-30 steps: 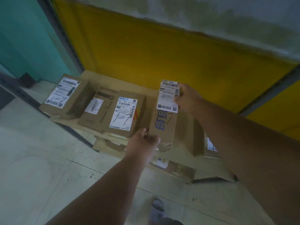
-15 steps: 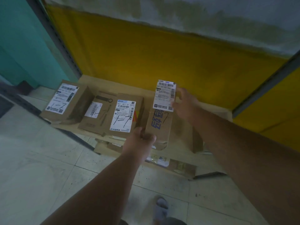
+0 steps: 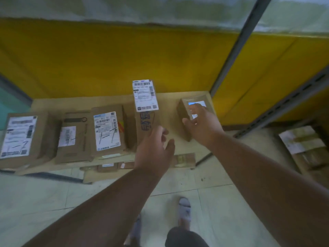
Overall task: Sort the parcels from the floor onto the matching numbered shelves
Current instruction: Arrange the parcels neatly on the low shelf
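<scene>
A narrow brown parcel with a white label lies on the low cardboard-lined shelf, beside three labelled parcels marked "1-7": one at the left, one in the middle, one next to it. My left hand hovers at the narrow parcel's near end with fingers loosely curled, holding nothing. My right hand rests with spread fingers on a small brown parcel at the shelf's right end; its label is partly hidden by the fingers.
A grey metal upright rises at the shelf's right corner before a yellow backing. A neighbouring low shelf holds more parcels. Flattened cardboard pokes out under the shelf. My sandalled foot stands on the tiled floor.
The narrow parcel has been set down on the shelf and both hands have let go of it. My right hand has moved right onto the small parcel. The view has shifted rightwards.
</scene>
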